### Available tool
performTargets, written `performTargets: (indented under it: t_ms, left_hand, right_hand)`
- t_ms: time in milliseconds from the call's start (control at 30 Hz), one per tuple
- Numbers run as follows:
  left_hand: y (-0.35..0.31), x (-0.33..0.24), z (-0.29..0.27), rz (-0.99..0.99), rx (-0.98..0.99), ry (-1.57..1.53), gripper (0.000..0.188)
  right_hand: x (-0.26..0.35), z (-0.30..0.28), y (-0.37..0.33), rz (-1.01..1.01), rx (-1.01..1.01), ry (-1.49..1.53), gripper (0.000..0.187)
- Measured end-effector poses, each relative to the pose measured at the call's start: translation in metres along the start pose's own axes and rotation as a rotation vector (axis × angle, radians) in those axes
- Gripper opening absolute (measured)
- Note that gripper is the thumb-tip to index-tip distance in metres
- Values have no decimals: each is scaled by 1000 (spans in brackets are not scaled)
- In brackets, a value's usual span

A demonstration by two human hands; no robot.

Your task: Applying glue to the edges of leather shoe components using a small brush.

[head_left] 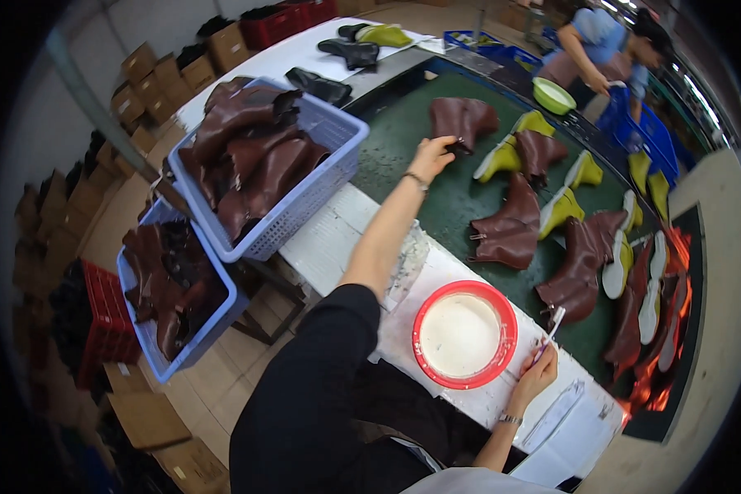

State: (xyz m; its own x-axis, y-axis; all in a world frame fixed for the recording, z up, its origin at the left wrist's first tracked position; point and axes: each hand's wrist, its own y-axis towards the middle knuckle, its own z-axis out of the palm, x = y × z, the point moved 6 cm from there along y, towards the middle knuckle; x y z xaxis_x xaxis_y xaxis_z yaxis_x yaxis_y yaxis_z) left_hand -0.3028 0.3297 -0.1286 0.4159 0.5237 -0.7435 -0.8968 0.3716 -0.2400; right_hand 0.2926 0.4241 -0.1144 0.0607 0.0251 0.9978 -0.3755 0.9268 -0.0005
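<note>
L hand (433, 158): fingers bent at brown upper's (463, 121) near edge, pinch or mere touch unclear. Upper just beyond & R, twd belt's (399, 136) far L corner; L nearer. R hand (538, 372) pinching brush (555, 324), R of bowl (508, 333).

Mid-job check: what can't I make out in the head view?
In the head view:
Red basin: floor hidden by white contents.
Brush: lower handle covered by the right hand.
Lower blue crate: far end partly hidden by the upper crate.
Left hand: too small to tell pinching from touching the brown boot piece.
</note>
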Motion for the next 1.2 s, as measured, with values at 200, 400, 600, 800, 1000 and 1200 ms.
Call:
performTargets:
  t_ms: [200,400,600,800,1000,1200]
  left_hand:
    - [-154,2,97,220,484,268,64]
    - [-442,-223,-26,1581,-278,1474,27]
    - [-485,-351,-341,579,-1117,1956,65]
    - [-483,-355,-493,306,-709,1503,69]
    - [-536,-405,-450,396,-993,1972,43]
    - [-634,-426,-208,1085,-870,1707,44]
  right_hand:
    - [-11,-24,6,-19,-114,-124,28]
    - [-1,-10,3,-14,-114,-76,26]
    - [-11,-20,6,-67,-18,-224,18]
    - [-9,-11,6,-126,12,-203,22]
    - [4,-14,2,-137,1,-144,29]
    - [9,-9,2,-123,33,-124,35]
